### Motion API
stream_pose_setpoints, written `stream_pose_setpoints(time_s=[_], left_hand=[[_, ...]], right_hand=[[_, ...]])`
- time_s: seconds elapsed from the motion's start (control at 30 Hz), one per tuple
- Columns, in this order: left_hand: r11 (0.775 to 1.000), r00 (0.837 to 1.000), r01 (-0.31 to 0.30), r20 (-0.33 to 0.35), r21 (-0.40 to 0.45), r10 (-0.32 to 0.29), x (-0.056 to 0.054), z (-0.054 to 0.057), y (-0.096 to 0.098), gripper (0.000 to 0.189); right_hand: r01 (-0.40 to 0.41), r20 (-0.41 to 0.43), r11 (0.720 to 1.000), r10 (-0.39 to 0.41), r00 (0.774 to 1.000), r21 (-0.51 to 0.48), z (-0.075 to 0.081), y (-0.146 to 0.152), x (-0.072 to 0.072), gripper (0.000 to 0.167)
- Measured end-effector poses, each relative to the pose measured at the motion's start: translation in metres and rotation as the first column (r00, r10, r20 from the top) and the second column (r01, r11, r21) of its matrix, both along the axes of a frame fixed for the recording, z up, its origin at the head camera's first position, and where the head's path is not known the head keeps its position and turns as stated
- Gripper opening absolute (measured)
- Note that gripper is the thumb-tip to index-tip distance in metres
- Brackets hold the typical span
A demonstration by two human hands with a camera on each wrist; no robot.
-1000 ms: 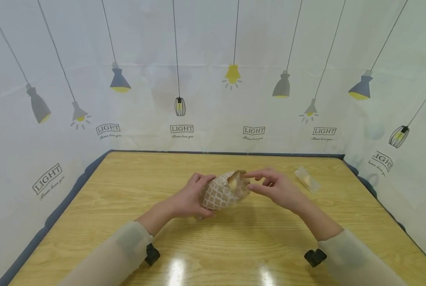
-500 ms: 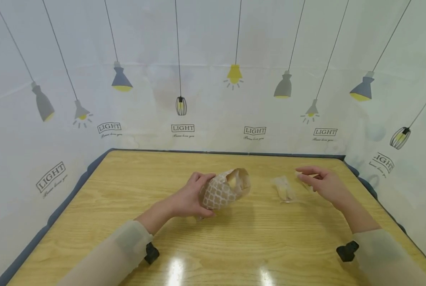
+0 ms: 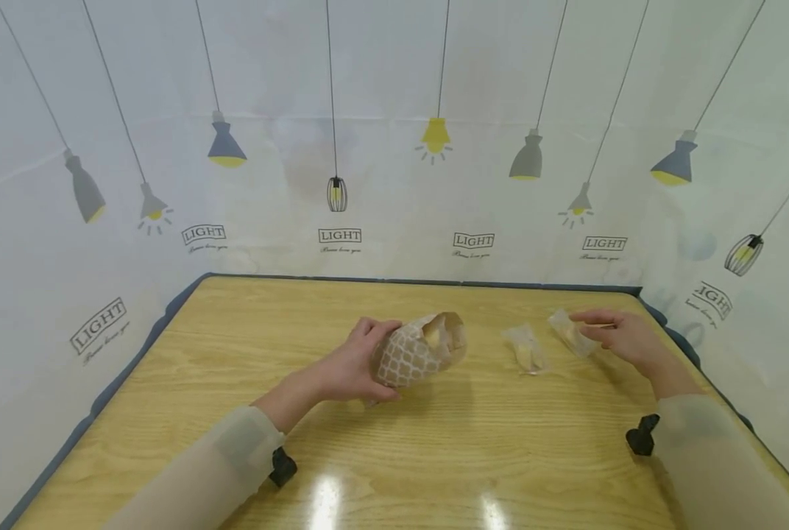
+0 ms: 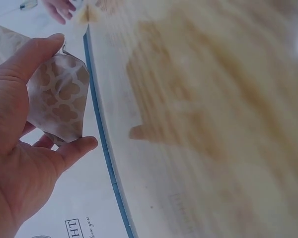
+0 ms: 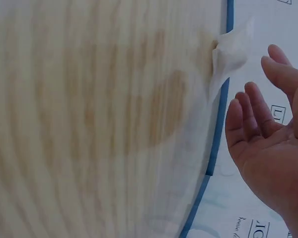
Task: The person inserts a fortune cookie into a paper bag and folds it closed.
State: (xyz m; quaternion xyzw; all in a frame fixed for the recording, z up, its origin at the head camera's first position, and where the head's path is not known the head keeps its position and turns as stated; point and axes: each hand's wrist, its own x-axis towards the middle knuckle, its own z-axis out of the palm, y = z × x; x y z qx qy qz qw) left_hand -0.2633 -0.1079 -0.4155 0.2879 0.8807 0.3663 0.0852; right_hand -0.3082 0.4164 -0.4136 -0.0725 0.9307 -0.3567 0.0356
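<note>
My left hand (image 3: 360, 364) grips a small brown paper bag (image 3: 411, 361) with a white lattice pattern, tilted with its mouth to the right. Something pale yellow shows inside the mouth. In the left wrist view, fingers and thumb curl round the bag (image 4: 64, 96). On the right of the table, my right hand (image 3: 623, 340) is beside a small clear packet (image 3: 570, 333) with pale yellow contents. Seen from the right wrist, that hand (image 5: 273, 144) has relaxed, slightly bent fingers and nothing between them. A second similar packet (image 3: 527, 350) lies between the bag and the first packet.
Everything is on a wooden table (image 3: 394, 449) with dark blue edging at its back and sides. White curtains (image 3: 394, 88) printed with lamps surround it on three sides.
My right hand has gone from the bag's mouth to the farther packet on the right. The nearer packet now shows where that hand was. My left hand and the bag have barely moved.
</note>
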Motion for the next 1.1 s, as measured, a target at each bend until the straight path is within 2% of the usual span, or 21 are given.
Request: stream_pose_setpoints(time_s=[0.17,0.37,0.83,1.1], left_hand=[[1.0,1.0,0.004,0.002,0.005,-0.004,0.001,0.0,0.0,0.116],[1.0,1.0,0.006,0.002,0.012,-0.006,0.002,0.002,0.001,0.116],[1.0,1.0,0.008,-0.006,0.004,-0.008,0.002,0.003,0.0,0.115],[1.0,1.0,0.002,-0.004,0.003,-0.002,0.003,0.003,0.0,0.114]], right_hand=[[0.008,0.016,1.0,-0.009,1.0,0.022,-0.009,0.003,-0.009,0.049],[-0.001,0.034,0.997,-0.001,0.999,0.072,-0.009,-0.001,-0.011,0.048],[-0.033,0.065,0.99,0.025,0.998,0.136,-0.009,-0.003,-0.004,0.053],[-0.031,0.088,0.985,0.017,0.996,0.167,-0.003,-0.009,0.01,0.055]])
